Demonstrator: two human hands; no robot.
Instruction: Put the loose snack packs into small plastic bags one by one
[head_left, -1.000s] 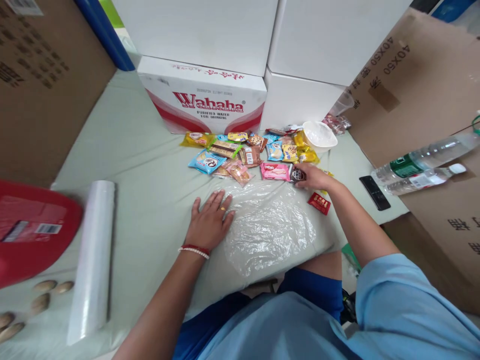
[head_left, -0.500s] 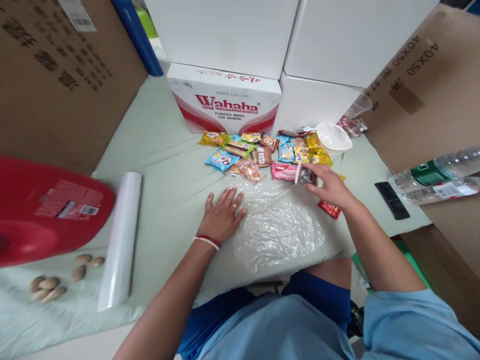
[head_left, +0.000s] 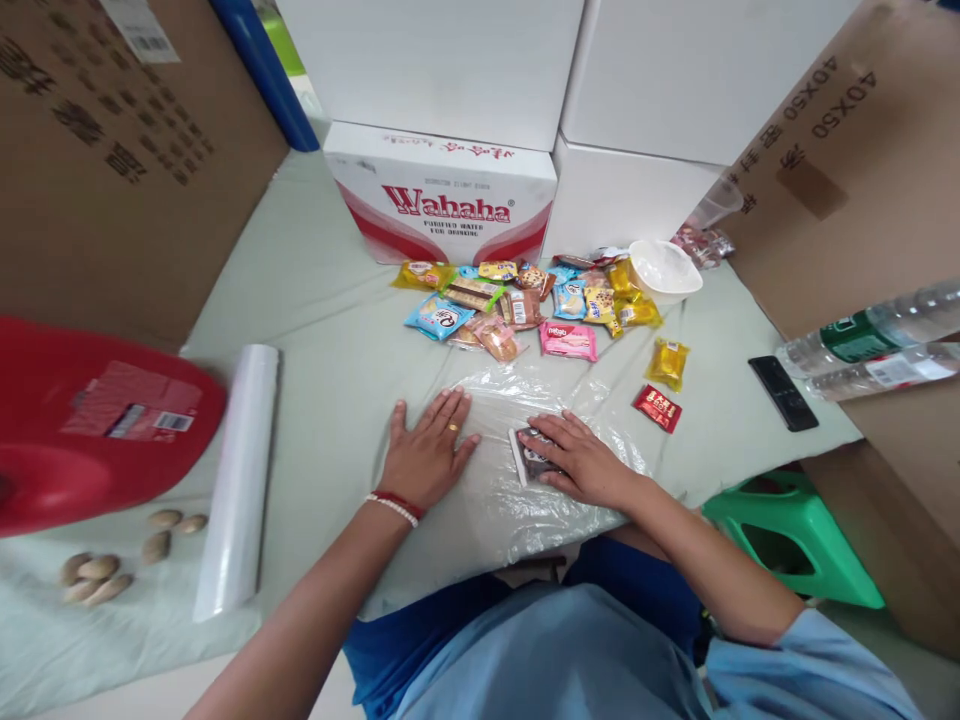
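Observation:
A dark snack packet (head_left: 531, 462) with a white edge is at the middle of a clear plastic bag (head_left: 495, 510) spread on the table. My right hand (head_left: 581, 462) is closed over the packet, its fingers along the top and the thumb at the lower edge, hiding part of it. Palm down on the left part of the bag lies my left hand (head_left: 427, 450), fingers spread and holding nothing. Beyond the bag are a pink wafer packet (head_left: 568, 341), a blue snack packet (head_left: 439, 317) and several other wrapped snacks. A yellow packet (head_left: 667, 363) and a red packet (head_left: 657, 408) lie to the right.
A Wahaha carton (head_left: 442, 200) and a white bowl (head_left: 665, 272) stand at the back. Left are a plastic roll (head_left: 238, 480), a red container (head_left: 97, 430) and several brown nut-like pieces (head_left: 97, 568). A phone (head_left: 784, 393) and bottles (head_left: 862, 340) lie right, above a green stool (head_left: 802, 540).
My right hand has brought the dark packet left and toward me, down onto the bag, uncovering the yellow packet. My left hand has shifted slightly toward me, still flat.

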